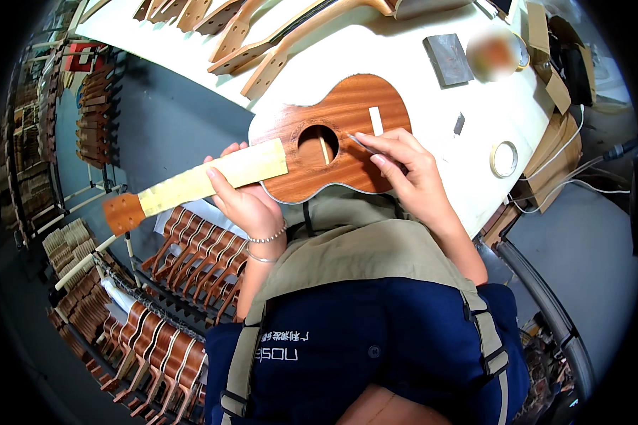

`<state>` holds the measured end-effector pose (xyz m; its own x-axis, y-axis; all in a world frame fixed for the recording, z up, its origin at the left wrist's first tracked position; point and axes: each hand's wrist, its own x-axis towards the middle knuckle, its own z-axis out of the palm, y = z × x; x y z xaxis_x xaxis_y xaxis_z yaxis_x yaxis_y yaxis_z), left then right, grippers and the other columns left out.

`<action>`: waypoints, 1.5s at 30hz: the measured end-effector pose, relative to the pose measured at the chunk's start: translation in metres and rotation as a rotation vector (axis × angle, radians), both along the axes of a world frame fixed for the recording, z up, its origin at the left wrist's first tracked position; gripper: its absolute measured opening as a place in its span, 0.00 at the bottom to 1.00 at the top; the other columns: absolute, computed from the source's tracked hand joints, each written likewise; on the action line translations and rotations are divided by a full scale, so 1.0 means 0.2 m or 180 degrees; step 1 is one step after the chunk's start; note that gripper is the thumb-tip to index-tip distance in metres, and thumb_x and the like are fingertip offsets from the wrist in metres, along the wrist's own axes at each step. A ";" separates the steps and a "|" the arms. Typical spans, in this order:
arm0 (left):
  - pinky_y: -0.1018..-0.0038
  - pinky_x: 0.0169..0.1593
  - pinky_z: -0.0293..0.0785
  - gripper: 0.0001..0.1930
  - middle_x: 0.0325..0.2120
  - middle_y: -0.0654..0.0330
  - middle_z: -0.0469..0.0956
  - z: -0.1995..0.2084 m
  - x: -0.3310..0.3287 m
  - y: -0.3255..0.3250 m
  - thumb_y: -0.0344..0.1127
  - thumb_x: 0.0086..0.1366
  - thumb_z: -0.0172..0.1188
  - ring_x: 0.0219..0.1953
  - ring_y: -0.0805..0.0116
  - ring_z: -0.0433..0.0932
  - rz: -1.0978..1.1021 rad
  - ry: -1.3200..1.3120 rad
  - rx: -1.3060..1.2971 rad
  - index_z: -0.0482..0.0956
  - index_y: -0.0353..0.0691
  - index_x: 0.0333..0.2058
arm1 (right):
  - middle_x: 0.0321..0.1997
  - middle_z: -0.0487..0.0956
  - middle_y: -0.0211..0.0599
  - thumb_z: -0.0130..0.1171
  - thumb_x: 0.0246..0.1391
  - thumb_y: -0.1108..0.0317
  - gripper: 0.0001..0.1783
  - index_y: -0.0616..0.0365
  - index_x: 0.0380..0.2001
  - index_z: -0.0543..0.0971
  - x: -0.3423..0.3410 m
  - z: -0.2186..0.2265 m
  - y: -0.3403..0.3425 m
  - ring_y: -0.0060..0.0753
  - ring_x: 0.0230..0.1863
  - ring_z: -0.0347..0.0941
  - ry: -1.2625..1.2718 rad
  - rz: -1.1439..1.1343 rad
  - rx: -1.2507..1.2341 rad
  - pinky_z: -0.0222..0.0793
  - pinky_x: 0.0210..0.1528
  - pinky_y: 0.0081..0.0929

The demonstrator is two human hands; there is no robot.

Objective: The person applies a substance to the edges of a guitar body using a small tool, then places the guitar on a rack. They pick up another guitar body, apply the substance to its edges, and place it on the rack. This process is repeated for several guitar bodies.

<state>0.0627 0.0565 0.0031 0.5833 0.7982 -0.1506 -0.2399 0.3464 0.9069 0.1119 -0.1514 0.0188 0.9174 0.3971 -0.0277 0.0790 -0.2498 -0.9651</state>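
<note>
A brown wooden ukulele [358, 99] lies tilted across my front, its body partly over the white table and its headstock [122, 214] toward the left. Pale yellow tape [255, 161] covers the neck's face, and a white strip [376, 121] sits on the top beyond the sound hole. My left hand [252, 209] is closed round the neck near the body, thumb over the tape. My right hand [412, 166] pinches a small, thin, blade-like piece [361, 144] against or just above the wood beside the sound hole; its exact kind is unclear.
Ukulele necks [268, 71] lie along the table's far left. A dark grey block [447, 61], a tape roll [504, 159] and a blurred round thing [490, 55] are on the right. Racks of instrument bodies [202, 248] stand lower left; cables [578, 183] and cardboard [556, 152] lie beyond the table's right edge.
</note>
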 end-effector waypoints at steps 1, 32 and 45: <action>0.62 0.55 0.64 0.17 0.43 0.48 0.69 0.01 -0.03 0.00 0.41 0.68 0.41 0.49 0.56 0.68 -0.0104 0.0046 -0.0098 0.58 0.35 0.49 | 0.32 0.72 0.35 0.53 0.48 0.79 0.18 0.54 0.44 0.77 0.00 0.02 0.03 0.28 0.29 0.71 -0.0132 0.0023 -0.0056 0.66 0.33 0.19; 0.52 0.60 0.54 0.17 0.51 0.41 0.65 -0.01 -0.43 0.07 0.25 0.60 0.44 0.56 0.44 0.62 -0.1654 0.0157 -0.0604 0.60 0.35 0.50 | 0.28 0.71 0.27 0.57 0.33 0.73 0.18 0.50 0.35 0.80 -0.11 0.01 0.32 0.27 0.30 0.67 -0.1962 -0.0446 -0.1986 0.68 0.24 0.18; 0.49 0.59 0.55 0.20 0.52 0.41 0.63 0.00 -0.43 0.06 0.30 0.60 0.50 0.56 0.42 0.61 -0.1522 0.0382 -0.0513 0.61 0.37 0.51 | 0.26 0.69 0.28 0.56 0.36 0.75 0.18 0.49 0.36 0.80 -0.12 -0.04 0.30 0.29 0.29 0.66 -0.1510 -0.0511 -0.1616 0.67 0.25 0.21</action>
